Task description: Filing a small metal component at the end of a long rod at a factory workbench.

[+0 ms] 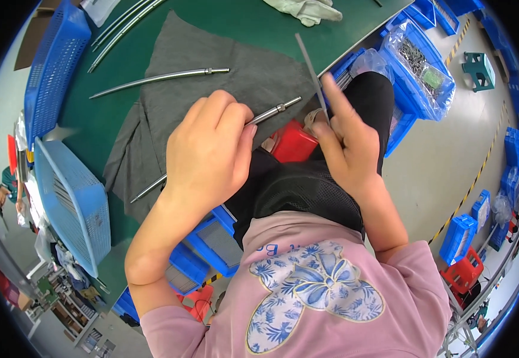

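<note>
Green work table (235, 24) up top, with a grey cloth (224, 77) spread over it. Blue baskets (71, 203) on the left side, blue bins (417, 65) on the floor to the right. Left hand (209, 149) closed around a long curved metal rod (274, 110), over the cloth edge. Right hand (346, 140) pinching a thin flat grey file (310, 65), first finger straight along it. Best to keep the rod gripped tight and steady, press the file flat near the rod tip, go slow. Another curved rod (158, 77) lying loose on the cloth.
</note>
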Demonstrator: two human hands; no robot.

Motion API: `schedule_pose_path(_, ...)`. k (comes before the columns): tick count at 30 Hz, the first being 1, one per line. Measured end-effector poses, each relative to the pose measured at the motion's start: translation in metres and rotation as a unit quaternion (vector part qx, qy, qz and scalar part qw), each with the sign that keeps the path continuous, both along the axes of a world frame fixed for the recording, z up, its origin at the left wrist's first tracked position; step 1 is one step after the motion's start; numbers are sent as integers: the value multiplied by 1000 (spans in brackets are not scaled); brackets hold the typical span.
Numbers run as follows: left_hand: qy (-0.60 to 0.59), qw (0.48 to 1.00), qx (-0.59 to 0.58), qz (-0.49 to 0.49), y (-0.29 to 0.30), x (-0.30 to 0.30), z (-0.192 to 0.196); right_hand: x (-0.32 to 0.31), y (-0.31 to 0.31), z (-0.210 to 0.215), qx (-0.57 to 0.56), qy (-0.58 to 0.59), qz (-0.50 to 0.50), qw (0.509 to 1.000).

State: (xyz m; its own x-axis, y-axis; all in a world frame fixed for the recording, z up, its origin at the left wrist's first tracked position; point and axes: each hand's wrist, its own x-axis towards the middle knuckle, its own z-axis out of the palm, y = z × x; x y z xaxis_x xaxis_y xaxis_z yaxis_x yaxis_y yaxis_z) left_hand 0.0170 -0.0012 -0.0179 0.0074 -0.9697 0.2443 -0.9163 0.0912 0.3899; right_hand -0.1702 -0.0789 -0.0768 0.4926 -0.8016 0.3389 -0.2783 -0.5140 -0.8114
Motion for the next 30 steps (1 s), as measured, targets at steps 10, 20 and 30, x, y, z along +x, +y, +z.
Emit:
schedule_pose_path(10,86,990,-113,-10,-13,-4,-22,-5,26,-14,-161,31,62,984)
schedule_pose_path(20,118,984,-129,-14,-13,-4,-26,-10,30,-21,-228,89,22,969)
schedule_pose_path(30,169,976,-133,-35,-15,-3,-28,0,27,-15,-227,86,11,970)
